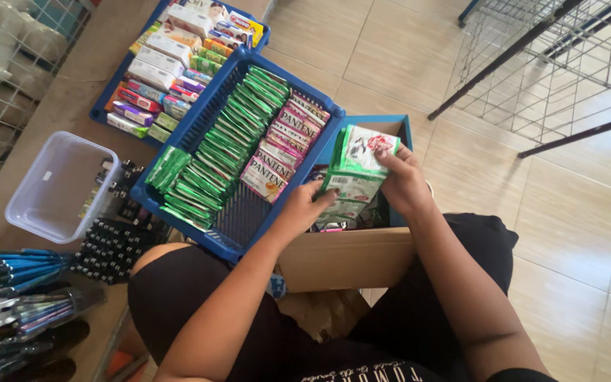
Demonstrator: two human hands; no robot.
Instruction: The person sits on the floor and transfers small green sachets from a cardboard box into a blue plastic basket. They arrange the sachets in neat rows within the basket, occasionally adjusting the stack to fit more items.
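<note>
I see both hands pinching one stack of green sachets point(355, 173): left hand point(304, 209) under it, right hand point(403, 180) on its top. Left of them, the blue slatted tray point(199, 117) looks about half filled with glossy flat sachets; the cardboard box point(348, 258) below still holds more.

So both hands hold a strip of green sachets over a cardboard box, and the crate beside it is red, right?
Not quite: the head view shows a blue crate, not red. Both the left hand and right hand do hold the green sachets over the cardboard box.
</note>
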